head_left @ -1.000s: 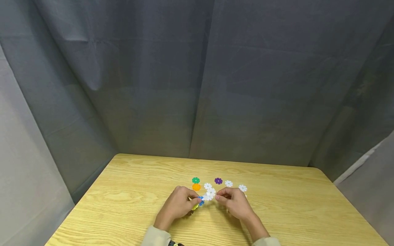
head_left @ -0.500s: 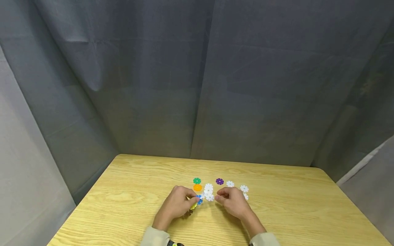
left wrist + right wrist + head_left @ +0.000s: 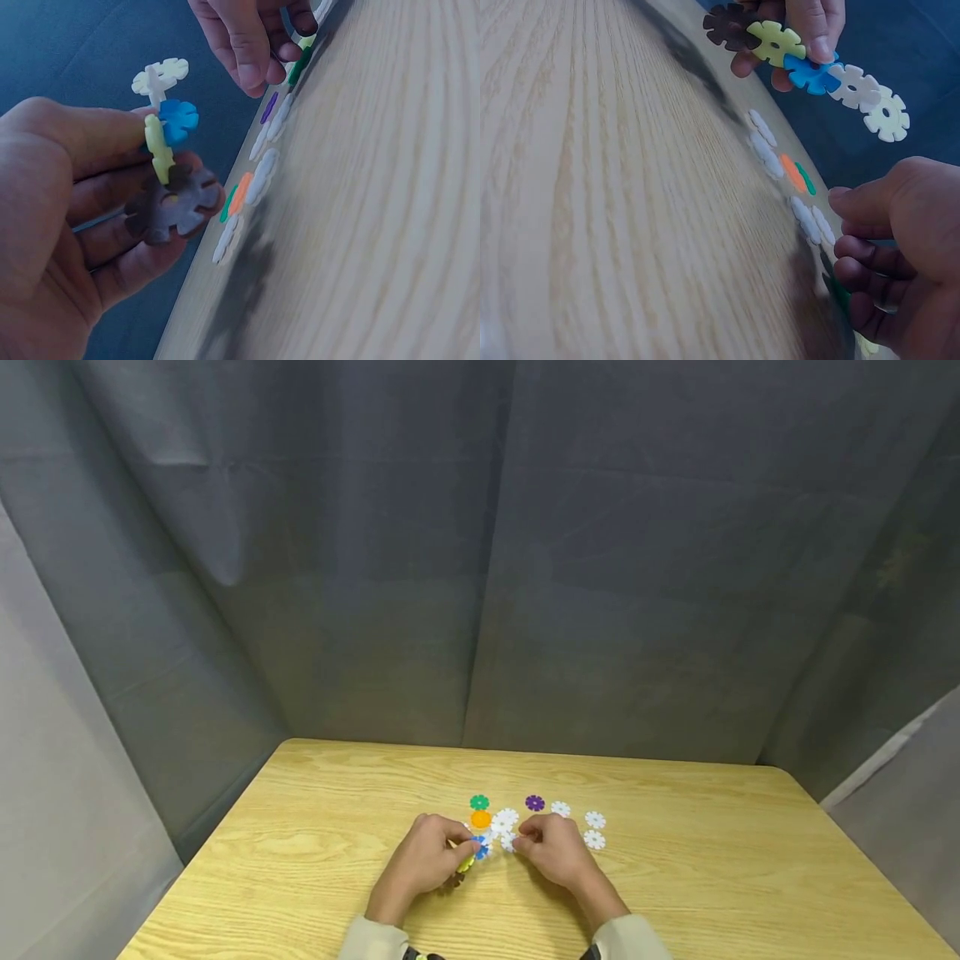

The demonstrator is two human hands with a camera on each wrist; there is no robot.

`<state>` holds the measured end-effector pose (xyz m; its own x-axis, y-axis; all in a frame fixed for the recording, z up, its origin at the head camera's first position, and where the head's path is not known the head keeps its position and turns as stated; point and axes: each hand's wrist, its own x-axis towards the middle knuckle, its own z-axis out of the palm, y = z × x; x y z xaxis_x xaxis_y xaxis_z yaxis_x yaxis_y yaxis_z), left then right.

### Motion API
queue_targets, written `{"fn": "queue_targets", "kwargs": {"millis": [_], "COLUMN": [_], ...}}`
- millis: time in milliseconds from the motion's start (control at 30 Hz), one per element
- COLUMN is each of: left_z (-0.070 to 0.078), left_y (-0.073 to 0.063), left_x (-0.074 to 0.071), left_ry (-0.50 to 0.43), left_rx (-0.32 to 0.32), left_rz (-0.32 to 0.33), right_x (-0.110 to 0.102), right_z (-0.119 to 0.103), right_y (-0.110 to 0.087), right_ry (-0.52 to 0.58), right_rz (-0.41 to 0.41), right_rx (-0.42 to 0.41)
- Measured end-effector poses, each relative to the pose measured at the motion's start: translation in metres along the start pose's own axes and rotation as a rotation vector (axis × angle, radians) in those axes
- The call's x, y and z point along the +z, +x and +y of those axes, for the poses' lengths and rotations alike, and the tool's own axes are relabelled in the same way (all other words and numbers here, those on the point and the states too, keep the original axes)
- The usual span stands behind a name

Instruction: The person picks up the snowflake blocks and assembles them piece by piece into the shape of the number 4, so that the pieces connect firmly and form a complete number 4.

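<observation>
My left hand (image 3: 427, 860) pinches a chain of interlocking plastic snowflake discs. In the right wrist view the chain runs from a brown disc (image 3: 724, 28) through a yellow disc (image 3: 775, 43) and a blue disc (image 3: 806, 73) to a white disc (image 3: 847, 91) and another white end disc (image 3: 877, 124). Thumb and fingers grip it around the yellow and blue discs, and it hangs above the table. Close to the chain's white end is my right hand (image 3: 557, 853), its fingers loosely bent with nothing between thumb and fingertips in the right wrist view.
Loose discs lie flat on the wooden table (image 3: 712, 860): a green disc (image 3: 479, 802), an orange disc (image 3: 481, 819), a purple disc (image 3: 535, 803) and several white ones, such as the white disc (image 3: 595, 820). Dark grey curtain (image 3: 600, 568) surrounds the table's back and sides.
My left hand has shifted slightly left with the chain. The right hand has also moved a little left, uncovering a white disc on the table to its right.
</observation>
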<state>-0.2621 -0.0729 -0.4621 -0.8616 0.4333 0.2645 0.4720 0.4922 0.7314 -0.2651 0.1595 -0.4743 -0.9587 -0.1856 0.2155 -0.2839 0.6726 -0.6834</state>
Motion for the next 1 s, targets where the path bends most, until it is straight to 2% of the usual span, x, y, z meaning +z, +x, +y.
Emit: {"fn": "queue_targets", "kwargs": {"millis": [300,700,1000], "left_z": [0.001,-0.001,-0.002], "left_y": [0.0,-0.002,0.0], "left_x": [0.0,0.001,0.001], "left_ry": [-0.014,-0.031,-0.006], "left_rx": [-0.006,-0.031,-0.026], "left_rz": [0.006,-0.009,-0.008], "right_x": [0.003,0.012,0.012], "right_z": [0.001,-0.002,-0.004], "right_y": [0.008,0.012,0.016], "right_ry": [-0.13,-0.289,-0.305], "right_rz": [-0.019,-0.046,-0.052], "right_rx": [-0.037,0.058,0.099]}}
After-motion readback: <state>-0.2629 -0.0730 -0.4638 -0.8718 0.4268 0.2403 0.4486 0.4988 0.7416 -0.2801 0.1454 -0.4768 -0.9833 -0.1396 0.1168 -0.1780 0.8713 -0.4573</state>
